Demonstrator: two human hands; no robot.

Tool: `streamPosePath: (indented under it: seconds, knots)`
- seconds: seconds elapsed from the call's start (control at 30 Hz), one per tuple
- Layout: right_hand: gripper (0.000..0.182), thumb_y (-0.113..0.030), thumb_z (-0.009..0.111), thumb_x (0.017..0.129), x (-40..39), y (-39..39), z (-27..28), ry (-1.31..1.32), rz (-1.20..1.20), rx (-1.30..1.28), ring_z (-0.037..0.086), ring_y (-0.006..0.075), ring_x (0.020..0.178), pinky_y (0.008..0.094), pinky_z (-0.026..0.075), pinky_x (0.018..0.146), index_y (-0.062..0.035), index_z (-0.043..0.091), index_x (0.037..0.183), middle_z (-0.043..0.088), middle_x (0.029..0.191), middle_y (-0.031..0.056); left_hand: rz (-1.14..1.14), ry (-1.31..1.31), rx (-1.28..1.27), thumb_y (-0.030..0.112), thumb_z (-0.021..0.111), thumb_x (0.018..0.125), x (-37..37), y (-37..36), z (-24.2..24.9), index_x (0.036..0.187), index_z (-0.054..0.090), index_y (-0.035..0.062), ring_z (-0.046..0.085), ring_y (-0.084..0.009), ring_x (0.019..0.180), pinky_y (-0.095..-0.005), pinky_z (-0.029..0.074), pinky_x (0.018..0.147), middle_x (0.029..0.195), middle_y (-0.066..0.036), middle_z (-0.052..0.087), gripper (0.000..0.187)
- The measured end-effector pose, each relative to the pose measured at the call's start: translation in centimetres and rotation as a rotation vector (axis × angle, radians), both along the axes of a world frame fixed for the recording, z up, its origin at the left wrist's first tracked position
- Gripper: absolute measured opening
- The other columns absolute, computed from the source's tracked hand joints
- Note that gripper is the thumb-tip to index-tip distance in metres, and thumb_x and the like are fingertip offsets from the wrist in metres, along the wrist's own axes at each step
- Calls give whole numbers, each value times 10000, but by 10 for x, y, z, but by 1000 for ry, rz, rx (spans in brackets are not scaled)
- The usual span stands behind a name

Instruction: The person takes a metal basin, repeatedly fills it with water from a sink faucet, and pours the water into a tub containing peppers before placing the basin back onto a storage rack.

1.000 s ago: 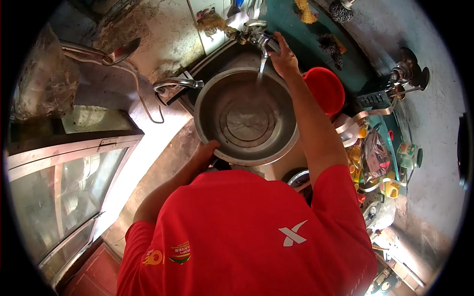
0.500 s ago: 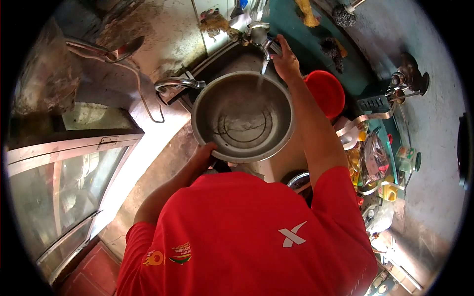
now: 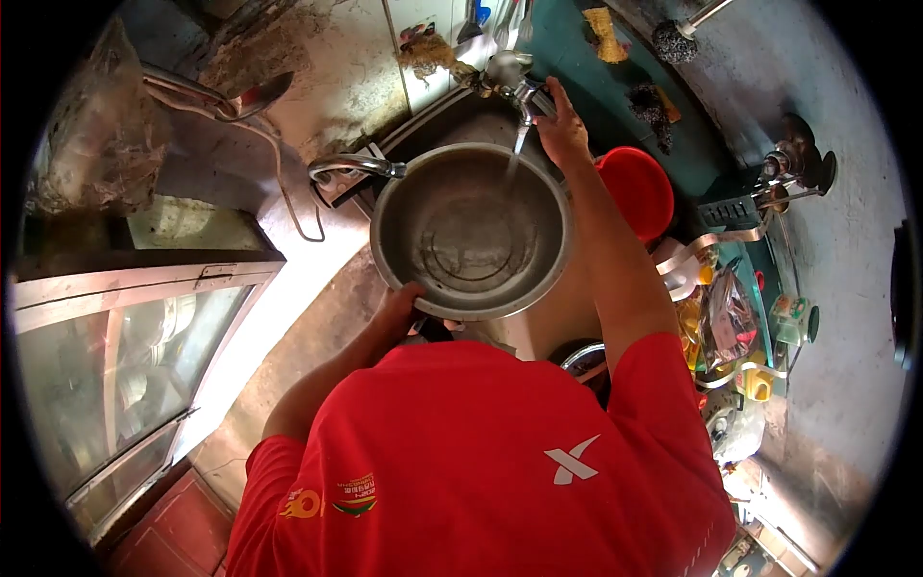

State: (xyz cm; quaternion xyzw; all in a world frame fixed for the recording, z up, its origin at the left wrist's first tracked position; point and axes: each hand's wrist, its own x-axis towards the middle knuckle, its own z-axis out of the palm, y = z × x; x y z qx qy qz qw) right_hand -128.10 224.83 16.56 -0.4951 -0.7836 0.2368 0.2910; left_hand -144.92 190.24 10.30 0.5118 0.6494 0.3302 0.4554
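Observation:
A wide grey metal basin [image 3: 471, 231] is tipped slightly under the tap [image 3: 524, 93], and a stream of water [image 3: 517, 154] runs into it. Rippled shallow water covers its bottom. My left hand [image 3: 400, 310] grips the near-left rim, thumb over the edge, with the other fingers hidden underneath. Just right of the tap, my right hand [image 3: 565, 133] has its fingers stretched up beside the tap's handle side and its thumb toward the spout.
A red bucket [image 3: 636, 194] stands right of my right forearm. Another curved metal faucet [image 3: 356, 165] is left of the basin. Bottles and bags [image 3: 735, 317] crowd the right side. A glass-doored cabinet [image 3: 135, 356] stands at left. Scrubbers [image 3: 673, 42] and utensils hang on the walls.
The view has shifted slightly, and the ripples in the basin look different. Water keeps running; both hands stay in nearly the same places.

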Motion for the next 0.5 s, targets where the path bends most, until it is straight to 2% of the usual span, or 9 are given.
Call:
streamPosePath:
  seconds: [0.07, 0.13, 0.17, 0.23, 0.27, 0.37, 0.47, 0.5]
  knots:
    - [643, -125, 548, 765, 1, -3, 6, 21, 5, -6, 549, 255, 1011, 326, 390, 885, -209, 276, 1341, 465, 1256, 74, -1, 16, -16, 106, 655, 710, 1, 1, 4, 889, 524, 37, 585, -300, 847, -370, 456, 721, 874, -161, 593, 232]
    - [628, -124, 507, 782, 3, -5, 15, -32, 46, -156, 323, 224, 1248, 303, 278, 1025, -157, 240, 1349, 276, 1392, 48, 97, -165, -50, 111, 662, 706, 3, 3, 8, 887, 526, 41, 587, -312, 843, -370, 458, 714, 872, -160, 594, 236]
    - [628, -124, 507, 782, 3, -4, 11, -32, 46, -156, 323, 224, 1248, 303, 278, 1025, -157, 240, 1349, 276, 1392, 48, 131, -225, -60, 112, 664, 705, 5, 4, 11, 886, 526, 43, 588, -316, 842, -371, 459, 712, 871, -160, 594, 238]
    - [646, -118, 553, 764, 2, -2, 5, -31, 9, 14, 546, 244, 1007, 315, 393, 876, -205, 278, 1343, 452, 1271, 70, 271, -373, -136, 119, 526, 732, 9, 7, 17, 853, 541, -35, 559, -220, 744, -330, 452, 648, 814, -114, 573, 197]
    - [646, -118, 553, 764, 2, -2, 5, -31, 9, 15, 546, 244, 1007, 315, 393, 876, -205, 278, 1343, 452, 1271, 70, 319, -423, -160, 121, 480, 741, 10, 7, 20, 842, 546, -61, 550, -188, 712, -316, 450, 627, 795, -98, 565, 219]
    - [640, -114, 549, 766, 3, -5, 7, 0, 3, -39, 522, 254, 1050, 317, 388, 890, -197, 281, 1341, 451, 1270, 73, 157, -244, 28, 123, 491, 736, 10, 5, 22, 904, 537, -56, 552, -199, 724, -327, 454, 634, 821, -111, 561, 250]
    - [632, -112, 551, 766, 3, -8, 8, -12, -4, 7, 493, 256, 1093, 319, 385, 904, -188, 287, 1336, 447, 1272, 75, 413, -506, -192, 130, 491, 734, 13, 4, 22, 979, 504, -55, 558, -223, 752, -340, 459, 649, 859, -125, 550, 307]
    - [630, -109, 551, 766, 4, -8, 10, -9, 2, -19, 485, 254, 1104, 316, 383, 910, -184, 290, 1334, 438, 1280, 76, 373, -483, -155, 126, 488, 734, 12, 2, 20, 1003, 488, -55, 559, -232, 761, -345, 460, 654, 876, -134, 544, 324]
